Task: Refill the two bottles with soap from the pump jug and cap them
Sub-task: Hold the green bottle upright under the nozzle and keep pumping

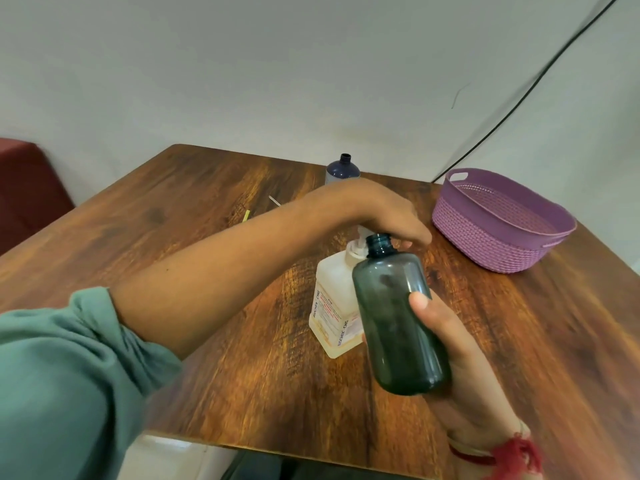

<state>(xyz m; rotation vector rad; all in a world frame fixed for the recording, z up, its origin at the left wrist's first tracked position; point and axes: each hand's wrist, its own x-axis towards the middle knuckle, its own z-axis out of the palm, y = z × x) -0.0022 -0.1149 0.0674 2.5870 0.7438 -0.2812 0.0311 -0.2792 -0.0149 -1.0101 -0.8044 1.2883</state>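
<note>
Hands meet over a wooden tabletop [207, 271]. The right hand [450, 358] grips a dark tinted bottle [398, 323], fingers and thumb wrapped round its body. The bottle is uncapped, tilted, and lifted off the wood, with its open neck just beside the pump nozzle. The left hand [374, 209] reaches across in a green sleeve [52, 375] and rests on the pump head, fingers relaxed and draped over it. The pump jug [332, 317], pale with a printed label, stands near the tabletop's middle. A second bottle [343, 169], dark blue and uncapped, stands upright at the far edge. A purple basket [498, 230] sits at the far right corner. A yellow strip [246, 215] lies toward the far left.
</note>
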